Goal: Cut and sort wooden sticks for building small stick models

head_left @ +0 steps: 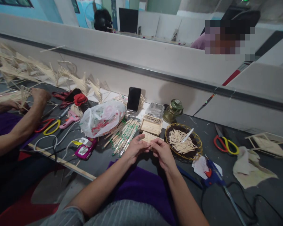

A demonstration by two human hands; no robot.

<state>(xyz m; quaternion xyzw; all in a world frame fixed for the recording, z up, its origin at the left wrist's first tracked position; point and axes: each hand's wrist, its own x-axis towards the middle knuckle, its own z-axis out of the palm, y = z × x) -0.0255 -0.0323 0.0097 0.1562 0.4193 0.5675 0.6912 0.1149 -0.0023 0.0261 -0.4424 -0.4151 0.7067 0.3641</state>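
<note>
My left hand and my right hand meet in front of me, their fingertips pinched on a small panel of wooden sticks. Fingers cover part of its near edge. Just beyond it sits a small box-like frame built of sticks. To the right of my right hand, a woven basket holds many short cut sticks and a white-handled tool. Left of my left hand lie bundles of long sticks in green-printed wrappers.
A glue gun, red-and-yellow scissors and a cloth lie on the right. Behind stand a phone, a plastic bag and a green jar. At left, a co-worker's hand works among stick structures.
</note>
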